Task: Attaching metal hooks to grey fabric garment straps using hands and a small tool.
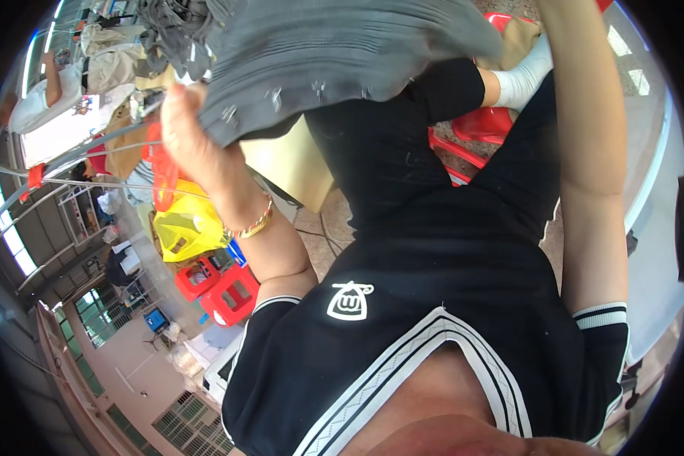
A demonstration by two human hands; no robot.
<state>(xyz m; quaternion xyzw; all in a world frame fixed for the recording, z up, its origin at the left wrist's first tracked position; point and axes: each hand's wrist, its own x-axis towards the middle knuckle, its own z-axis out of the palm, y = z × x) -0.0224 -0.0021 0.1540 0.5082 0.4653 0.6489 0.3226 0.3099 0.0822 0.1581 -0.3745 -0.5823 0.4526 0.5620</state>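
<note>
A grey ribbed garment (319,53) is spread above my lap, with several small shiny pieces along its near edge. At its left corner, my left hand (199,140) grips the cloth, thumb up; some of the fingers are hidden. A gold-coloured bracelet (258,220) circles that wrist. My right forearm (589,114) stretches up along the right side, and its hand lies beyond the upper edge of the picture. Whether that hand touches the garment cannot be seen.
More grey garments (178,34) are heaped at the upper left. A yellow plastic bag (190,220) hangs near my left forearm, above red stools (232,296). Another red stool (482,125) stands by my feet. A pale curved surface (653,190) runs along the right.
</note>
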